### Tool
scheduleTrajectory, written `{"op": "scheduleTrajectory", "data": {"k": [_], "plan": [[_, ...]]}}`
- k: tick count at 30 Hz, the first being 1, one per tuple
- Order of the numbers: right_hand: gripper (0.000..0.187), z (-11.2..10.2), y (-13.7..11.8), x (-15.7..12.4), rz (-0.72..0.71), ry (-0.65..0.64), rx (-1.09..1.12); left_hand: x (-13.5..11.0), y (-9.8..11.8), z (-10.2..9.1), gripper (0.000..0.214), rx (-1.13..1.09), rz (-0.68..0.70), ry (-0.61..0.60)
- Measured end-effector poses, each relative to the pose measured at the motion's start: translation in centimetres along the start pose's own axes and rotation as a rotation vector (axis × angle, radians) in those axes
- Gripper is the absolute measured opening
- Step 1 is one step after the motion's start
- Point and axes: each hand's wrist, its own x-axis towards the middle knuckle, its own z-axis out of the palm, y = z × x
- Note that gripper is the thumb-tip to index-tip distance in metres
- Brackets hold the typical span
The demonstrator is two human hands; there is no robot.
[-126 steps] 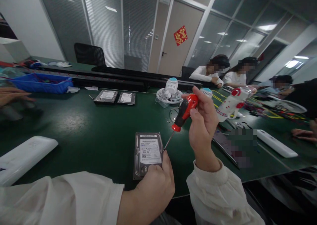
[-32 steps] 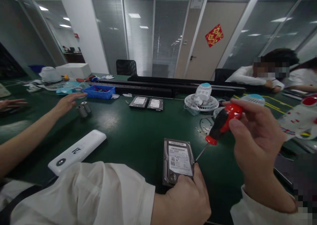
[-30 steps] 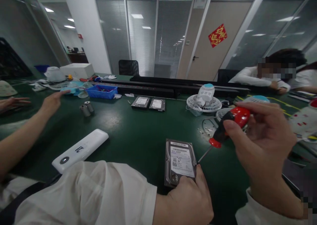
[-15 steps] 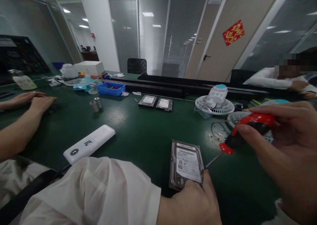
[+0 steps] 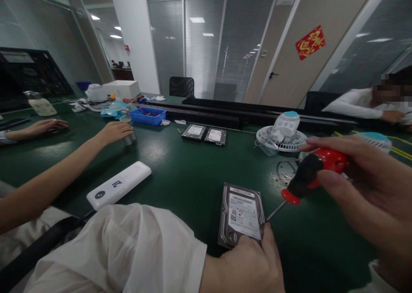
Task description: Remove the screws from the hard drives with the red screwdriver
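Note:
A hard drive (image 5: 244, 213) lies label up on the green table in front of me. My left hand (image 5: 252, 260) grips its near right corner, with a finger along the right edge by the screwdriver tip. In my right hand (image 5: 360, 194) is a screwdriver (image 5: 301, 185) with a red and black handle, held between thumb and fingers. Its shaft slants down to the left and the tip meets the drive's right edge. The exact contact is too small to make out. Several small screws (image 5: 281, 177) are scattered beyond the screwdriver.
Two more hard drives (image 5: 193, 131) lie further back. A white power bank (image 5: 119, 185) is at left, near another person's arm (image 5: 74, 160) and hand over metal cylinders (image 5: 128, 139). A blue tray (image 5: 148, 116) and white fan parts (image 5: 283, 134) stand further off. Another person (image 5: 360, 104) sits far right.
The neighbouring person's hand has moved right onto the metal cylinders. My right hand and the screwdriver handle have shifted slightly left, the tip staying at the drive's edge. The view has turned slightly.

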Motion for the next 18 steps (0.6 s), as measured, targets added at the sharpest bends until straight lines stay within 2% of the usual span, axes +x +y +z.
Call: {"op": "scheduleTrajectory", "data": {"k": [3,7,10,14,16,18], "plan": [[0.036,0.2,0.9,0.1,-0.115,-0.023,-0.063,-0.1,-0.2,-0.2,0.047,-0.002,0.029,-0.049],[0.031,0.1,1.1,0.2,-0.058,0.024,-0.077,-0.4,-0.4,-0.3,0.048,-0.030,0.033,-0.038],[0.018,-0.2,0.6,0.3,-0.045,-0.031,-0.024,-0.5,-0.5,-0.4,0.048,-0.033,0.021,-0.006],[0.030,-0.4,0.7,0.6,-0.126,-0.126,0.070,-0.5,-0.4,-0.5,0.047,-0.038,0.008,-0.007],[0.032,-0.1,1.1,0.7,-0.170,-0.141,0.013,-0.5,-0.3,-0.5,0.047,-0.040,0.004,-0.014],[0.038,0.2,1.4,0.7,-0.180,-0.093,-0.092,-0.5,-0.4,-0.5,0.047,-0.043,0.012,-0.018]]}}
